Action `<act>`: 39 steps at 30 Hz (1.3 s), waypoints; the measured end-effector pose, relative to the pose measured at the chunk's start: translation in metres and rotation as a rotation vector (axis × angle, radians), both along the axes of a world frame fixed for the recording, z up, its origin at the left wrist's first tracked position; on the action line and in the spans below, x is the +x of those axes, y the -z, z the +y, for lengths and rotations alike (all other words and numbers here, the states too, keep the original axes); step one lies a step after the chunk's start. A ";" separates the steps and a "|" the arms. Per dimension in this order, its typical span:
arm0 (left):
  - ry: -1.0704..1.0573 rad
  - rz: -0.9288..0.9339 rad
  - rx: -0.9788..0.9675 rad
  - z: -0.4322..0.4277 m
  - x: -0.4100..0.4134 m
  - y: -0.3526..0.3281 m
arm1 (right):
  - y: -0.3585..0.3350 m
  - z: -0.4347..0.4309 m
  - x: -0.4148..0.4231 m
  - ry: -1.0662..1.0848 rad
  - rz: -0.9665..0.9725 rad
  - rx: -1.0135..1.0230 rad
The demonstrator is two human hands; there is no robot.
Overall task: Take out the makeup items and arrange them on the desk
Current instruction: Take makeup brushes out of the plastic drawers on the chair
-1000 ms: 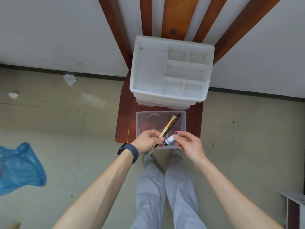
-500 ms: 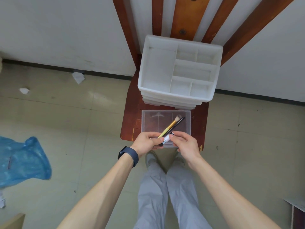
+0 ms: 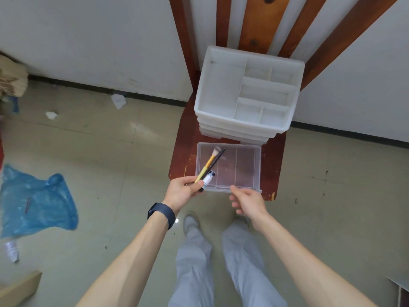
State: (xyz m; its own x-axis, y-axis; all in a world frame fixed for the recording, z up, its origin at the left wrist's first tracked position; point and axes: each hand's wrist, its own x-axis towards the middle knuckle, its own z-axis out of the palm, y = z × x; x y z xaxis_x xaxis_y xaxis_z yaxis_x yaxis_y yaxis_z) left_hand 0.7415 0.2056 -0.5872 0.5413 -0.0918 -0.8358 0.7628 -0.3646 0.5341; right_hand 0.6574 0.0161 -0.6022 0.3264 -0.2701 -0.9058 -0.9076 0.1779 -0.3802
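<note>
- A yellow-handled makeup brush, a thin black pencil and a small white tube are held as one bundle over the near left corner of a clear plastic box.
- The lower ends of the bundle are grasped in the left grip, thumb on top, just off that corner of the box.
- The long axes of the brush and pencil are laid side by side, slanted away and to the right, with the pale bristles pointed toward the box's far wall. The short tube is angled the same way.
- The right grip is released, its fingers loosely spread, with nothing grasped, just before the box's near rim.
- The box is set on a red-brown wooden chair seat, its near wall close to the seat's front edge, with bare wood left on both sides.
- A white divided organiser is stood just behind the box, against the chair back.
- Open floor is seen around the seat, and a blue plastic bag is lying well to the left.
</note>
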 end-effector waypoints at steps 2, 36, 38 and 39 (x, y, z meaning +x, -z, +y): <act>-0.051 -0.058 0.068 0.015 -0.002 0.006 | 0.009 0.008 -0.009 0.032 0.103 0.028; 0.381 -0.823 0.148 -0.045 0.156 -0.103 | -0.050 0.053 0.032 0.780 -0.142 -0.027; 0.415 -0.821 0.168 -0.048 0.159 -0.100 | -0.047 0.054 0.037 0.807 -0.125 -0.012; 0.414 -0.817 0.170 -0.049 0.160 -0.099 | -0.045 0.054 0.039 0.817 -0.119 -0.012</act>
